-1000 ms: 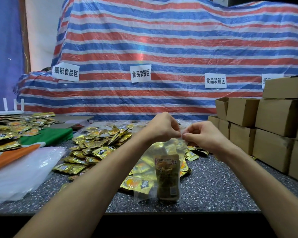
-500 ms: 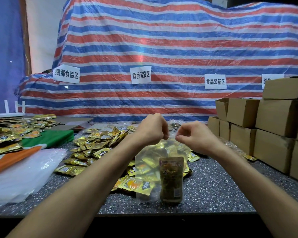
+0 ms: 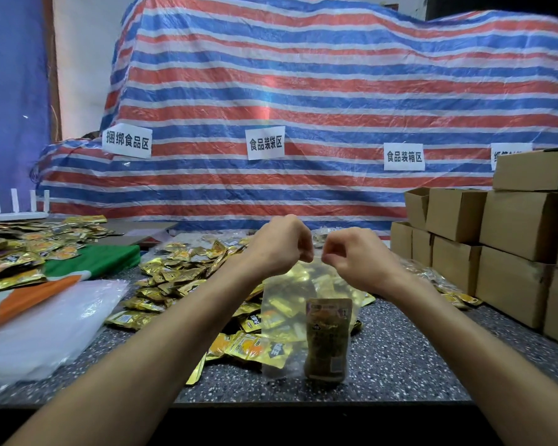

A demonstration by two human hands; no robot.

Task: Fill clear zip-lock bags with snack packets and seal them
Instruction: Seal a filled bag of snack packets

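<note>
Centre | left grip point(image 3: 281, 244) and right grip point(image 3: 351, 254) pinch top of clear plastic zip-lock bag point(image 3: 303, 278) | risk: we may leave zip gapped, spilling gold foil packets point(image 3: 277, 317)

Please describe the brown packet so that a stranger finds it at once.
On the speckled table before the striped tarp, the left hand and right hand pinch the top of a clear bag. The packet stands upright inside it, dull olive-brown, unlike the shiny gold packets around.
</note>
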